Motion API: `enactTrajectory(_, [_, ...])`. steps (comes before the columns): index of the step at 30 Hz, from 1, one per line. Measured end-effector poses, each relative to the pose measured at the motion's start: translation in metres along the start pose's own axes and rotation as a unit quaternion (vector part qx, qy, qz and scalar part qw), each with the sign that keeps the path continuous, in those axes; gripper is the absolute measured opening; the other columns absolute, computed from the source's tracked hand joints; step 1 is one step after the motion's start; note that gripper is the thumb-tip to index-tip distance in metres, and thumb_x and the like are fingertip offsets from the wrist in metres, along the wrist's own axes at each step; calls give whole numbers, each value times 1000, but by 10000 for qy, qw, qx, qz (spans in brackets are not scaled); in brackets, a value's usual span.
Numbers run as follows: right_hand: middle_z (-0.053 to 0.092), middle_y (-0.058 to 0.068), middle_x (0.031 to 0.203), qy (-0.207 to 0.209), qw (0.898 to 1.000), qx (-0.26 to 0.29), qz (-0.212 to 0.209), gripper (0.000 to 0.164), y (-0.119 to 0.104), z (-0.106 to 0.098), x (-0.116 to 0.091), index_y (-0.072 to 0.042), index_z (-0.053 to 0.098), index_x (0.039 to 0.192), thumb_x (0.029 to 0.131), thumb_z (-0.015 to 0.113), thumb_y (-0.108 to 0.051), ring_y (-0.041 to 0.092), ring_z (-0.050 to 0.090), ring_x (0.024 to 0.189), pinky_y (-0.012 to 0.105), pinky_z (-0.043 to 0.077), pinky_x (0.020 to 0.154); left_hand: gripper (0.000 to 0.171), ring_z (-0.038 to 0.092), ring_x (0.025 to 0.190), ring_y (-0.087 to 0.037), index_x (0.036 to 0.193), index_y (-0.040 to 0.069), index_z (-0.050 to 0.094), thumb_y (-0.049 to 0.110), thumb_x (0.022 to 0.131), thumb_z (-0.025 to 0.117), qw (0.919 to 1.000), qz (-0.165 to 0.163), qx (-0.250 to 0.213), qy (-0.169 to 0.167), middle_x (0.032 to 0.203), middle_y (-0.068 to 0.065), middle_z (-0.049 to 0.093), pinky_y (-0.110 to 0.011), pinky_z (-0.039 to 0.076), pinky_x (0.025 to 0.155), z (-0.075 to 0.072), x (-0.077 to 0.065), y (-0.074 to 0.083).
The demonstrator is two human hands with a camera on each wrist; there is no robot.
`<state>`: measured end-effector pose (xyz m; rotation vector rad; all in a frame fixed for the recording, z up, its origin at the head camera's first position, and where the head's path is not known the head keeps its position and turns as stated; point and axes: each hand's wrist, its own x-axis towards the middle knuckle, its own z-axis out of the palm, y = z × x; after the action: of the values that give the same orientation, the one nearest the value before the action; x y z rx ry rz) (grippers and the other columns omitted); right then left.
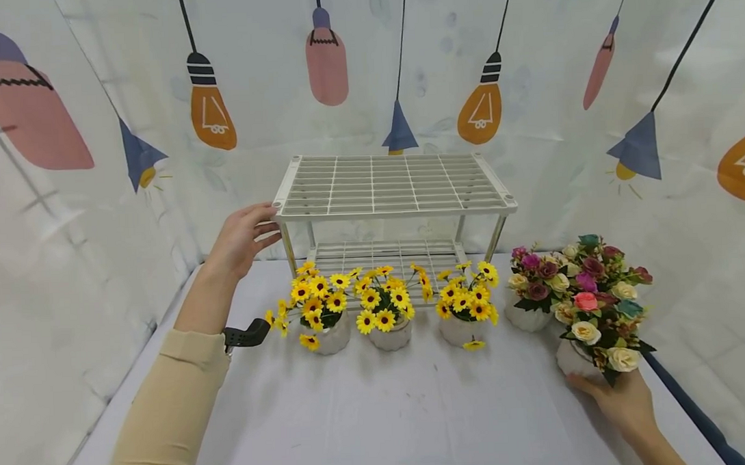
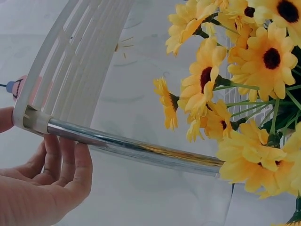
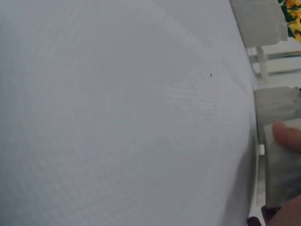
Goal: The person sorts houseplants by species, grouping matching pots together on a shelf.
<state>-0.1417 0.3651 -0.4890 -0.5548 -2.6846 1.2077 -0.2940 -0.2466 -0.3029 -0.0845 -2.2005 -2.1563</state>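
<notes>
My left hand (image 1: 243, 238) grips the front left corner of a white two-tier wire rack (image 1: 396, 203). In the left wrist view its thumb lies at the shelf's corner and the fingers touch the chrome post (image 2: 136, 145) from below. On the right, my right hand (image 1: 625, 398) holds a pale pot of mixed roses (image 1: 598, 334). The right wrist view shows the thumb and fingertips around that held pot (image 3: 284, 169). Behind it is a pot of purple and cream roses (image 1: 537, 278); more roses (image 1: 601, 259) there have their pot hidden.
Three pots of yellow daisies stand in a row before the rack: left (image 1: 329, 333), middle (image 1: 390, 334) and right (image 1: 465, 325). A white cloth covers the table (image 1: 379, 417). A curtain printed with lamps (image 1: 252, 127) hangs behind and at both sides.
</notes>
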Motion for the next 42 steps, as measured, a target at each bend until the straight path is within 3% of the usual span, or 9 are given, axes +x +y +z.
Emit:
enactTrajectory(5, [38,35,152,312,9990,-125,-287,116,-3,-5,-2,-3,18,163,81,88,-45,55,36,137,69,32,105,59,58,110,-19,151,0,47,37,106,59,10000,49,15,6,123,-1,60,-49,38,113,0,0,-1])
enactTrajectory(9, [35,22,160,653,9954,107,-695,117,-10,-7,-6,-22,13,167,80,90,-41,46,36,142,62,31,111,60,58,109,-18,152,0,45,37,106,59,10000,44,9,13,124,-1,60,-48,39,112,0,0,-1])
enactTrajectory(13, [30,6,165,968,9885,414,-1082,117,-25,-6,-10,-39,11,164,81,92,-29,26,34,147,32,32,116,62,58,111,-19,153,0,43,37,106,59,10000,24,18,3,124,-1,59,-47,39,112,0,1,0])
enactTrajectory(16, [33,-1,163,1176,9822,674,-1297,116,-41,-6,-12,-40,15,162,79,93,-18,12,36,144,13,34,105,62,57,112,-19,154,0,42,37,106,59,10000,4,5,-29,123,0,59,-47,38,113,0,1,1])
enactTrajectory(18, [37,-3,161,1299,9775,787,-1462,117,-54,-8,-12,-39,20,162,76,94,-12,8,39,141,9,37,98,62,57,112,-19,154,1,42,37,106,59,10000,-2,-32,-41,123,0,59,-48,37,113,0,0,2])
enactTrajectory(26, [42,-6,155,1359,9666,1164,-1834,112,-113,-10,-14,-38,26,160,75,93,-8,14,46,135,11,45,84,59,58,113,-20,152,2,45,36,106,59,9999,19,-128,-37,122,2,60,-48,36,114,0,0,0])
enactTrajectory(35, [36,-5,158,879,9419,1813,-2686,115,-175,-4,-11,-31,25,161,73,93,-2,14,36,143,38,36,115,64,56,116,-20,155,2,41,37,105,60,9995,-47,-231,-201,128,-2,57,-49,33,116,3,6,0])
enactTrajectory(39, [40,-6,156,752,9434,1801,-2680,108,-206,1,-10,-29,29,160,75,94,-11,12,39,141,36,35,114,65,55,119,-22,157,3,38,37,105,60,9994,-129,-222,-221,126,0,58,-48,33,116,0,4,1])
enactTrajectory(42, [44,-5,153,573,9333,1920,-2980,102,-231,5,-11,-26,33,158,77,93,-12,14,42,138,32,37,110,67,53,120,-23,158,3,37,37,105,60,9993,-196,-231,-206,125,1,58,-48,32,116,-4,2,1])
